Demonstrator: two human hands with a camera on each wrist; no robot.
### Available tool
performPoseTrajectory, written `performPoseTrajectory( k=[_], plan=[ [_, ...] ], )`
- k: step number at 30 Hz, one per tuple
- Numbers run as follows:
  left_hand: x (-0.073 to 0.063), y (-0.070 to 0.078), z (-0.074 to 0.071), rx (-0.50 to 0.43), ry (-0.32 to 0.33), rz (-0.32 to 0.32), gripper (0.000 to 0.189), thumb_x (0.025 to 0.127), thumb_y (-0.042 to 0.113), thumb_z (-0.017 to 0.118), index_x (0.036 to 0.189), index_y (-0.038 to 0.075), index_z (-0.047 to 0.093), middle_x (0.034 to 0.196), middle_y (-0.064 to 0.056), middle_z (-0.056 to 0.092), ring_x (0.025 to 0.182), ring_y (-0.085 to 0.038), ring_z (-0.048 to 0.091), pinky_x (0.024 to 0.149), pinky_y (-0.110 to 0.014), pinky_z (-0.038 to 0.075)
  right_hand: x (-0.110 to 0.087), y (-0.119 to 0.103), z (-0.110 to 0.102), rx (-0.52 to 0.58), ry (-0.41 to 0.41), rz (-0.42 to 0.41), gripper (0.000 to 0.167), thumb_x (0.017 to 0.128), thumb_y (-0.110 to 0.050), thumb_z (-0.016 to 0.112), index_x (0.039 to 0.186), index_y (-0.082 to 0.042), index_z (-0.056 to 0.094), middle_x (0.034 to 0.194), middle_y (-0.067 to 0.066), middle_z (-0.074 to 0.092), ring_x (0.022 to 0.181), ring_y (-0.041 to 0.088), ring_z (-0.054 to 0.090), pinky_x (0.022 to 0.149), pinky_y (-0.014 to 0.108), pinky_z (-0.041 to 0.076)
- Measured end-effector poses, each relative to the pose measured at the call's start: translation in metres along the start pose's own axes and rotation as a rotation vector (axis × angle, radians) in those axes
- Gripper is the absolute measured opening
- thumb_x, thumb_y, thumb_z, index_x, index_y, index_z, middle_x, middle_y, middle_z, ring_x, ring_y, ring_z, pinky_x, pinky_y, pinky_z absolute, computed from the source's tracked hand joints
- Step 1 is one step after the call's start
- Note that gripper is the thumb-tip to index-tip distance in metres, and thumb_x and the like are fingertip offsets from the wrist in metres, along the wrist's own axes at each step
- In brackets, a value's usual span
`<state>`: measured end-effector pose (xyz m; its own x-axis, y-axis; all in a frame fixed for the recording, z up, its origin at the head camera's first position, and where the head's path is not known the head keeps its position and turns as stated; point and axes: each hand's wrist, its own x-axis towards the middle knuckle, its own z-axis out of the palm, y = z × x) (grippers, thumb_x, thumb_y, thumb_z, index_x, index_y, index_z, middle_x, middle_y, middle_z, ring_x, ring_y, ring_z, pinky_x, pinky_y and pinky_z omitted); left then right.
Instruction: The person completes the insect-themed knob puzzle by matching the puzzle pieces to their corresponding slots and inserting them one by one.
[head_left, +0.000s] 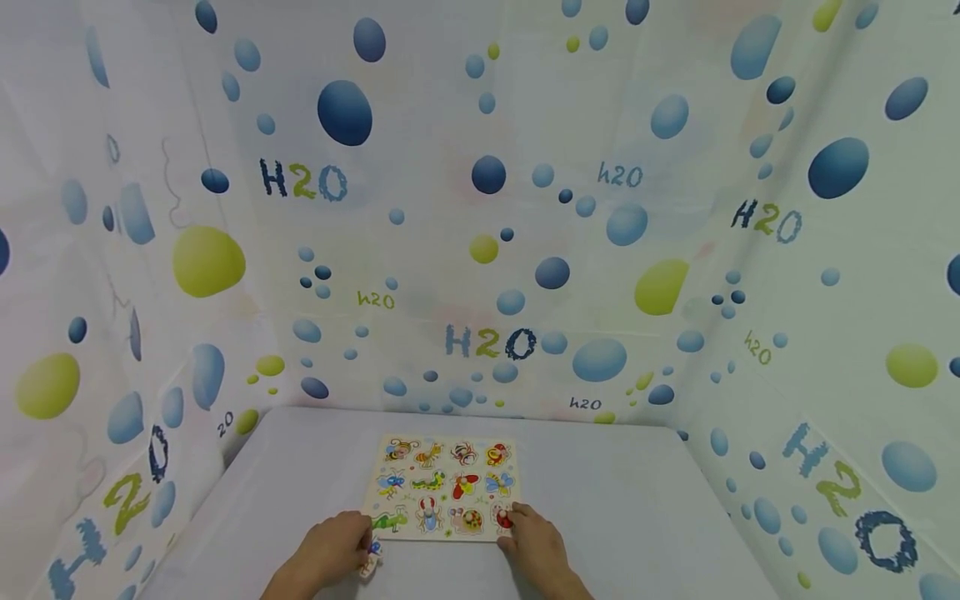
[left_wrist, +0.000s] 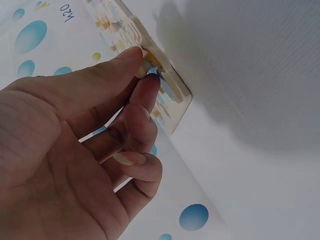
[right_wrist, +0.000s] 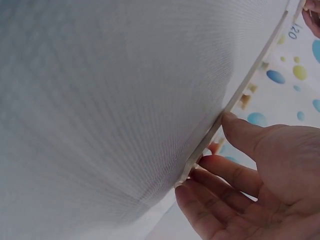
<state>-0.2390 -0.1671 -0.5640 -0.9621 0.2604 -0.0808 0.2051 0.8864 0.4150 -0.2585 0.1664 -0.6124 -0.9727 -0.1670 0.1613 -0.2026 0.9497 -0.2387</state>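
Observation:
A wooden insect puzzle board (head_left: 448, 535) lies on the white table, with several colourful bug pieces on it. My left hand (head_left: 333, 546) is beside the board's near left corner. Between its thumb and index finger it pinches a small bug-shaped puzzle piece (head_left: 371, 558), with blue and orange showing in the left wrist view; the fingertips cover part of it. My right hand (head_left: 538, 546) holds the board's near right corner, thumb at the near edge and fingers around the right side. Those fingers partly cover a red ladybug piece (head_left: 502, 517).
White table surface (head_left: 607, 492) stretches to both sides of the board and behind it. Around the table hang white sheets (head_left: 420, 250) printed with blue and green bubbles and "H2O" lettering, at the back, left and right.

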Motion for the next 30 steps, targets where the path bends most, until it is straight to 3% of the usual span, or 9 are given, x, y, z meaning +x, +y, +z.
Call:
performPoseTrajectory(
  k=[18, 30],
  plan=[
    [0.012, 0.004, -0.011, 0.014, 0.075, 0.025, 0.026, 0.085, 0.006, 0.082, 0.077, 0.015, 0.059, 0.074, 0.005, 0.050, 0.067, -0.013, 0.047, 0.059, -0.032, 0.044, -0.001, -0.001, -0.002, 0.006, -0.021, 0.008, 0.048, 0.084, -0.038, 0.087, 0.116, -0.004, 0.077, 0.129, 0.009, 0.071, 0.112, 0.032, 0.071, 0.089, 0.046, 0.061],
    [0.023, 0.005, -0.015, 0.075, 0.185, 0.084, 0.025, 0.087, 0.003, 0.080, 0.078, 0.015, 0.060, 0.074, 0.006, 0.049, 0.065, -0.010, 0.046, 0.056, -0.027, 0.043, 0.003, 0.002, 0.000, -0.012, -0.032, 0.011, 0.047, 0.084, -0.040, 0.086, 0.116, -0.006, 0.077, 0.129, 0.009, 0.070, 0.113, 0.031, 0.071, 0.089, 0.046, 0.060]
  ],
)
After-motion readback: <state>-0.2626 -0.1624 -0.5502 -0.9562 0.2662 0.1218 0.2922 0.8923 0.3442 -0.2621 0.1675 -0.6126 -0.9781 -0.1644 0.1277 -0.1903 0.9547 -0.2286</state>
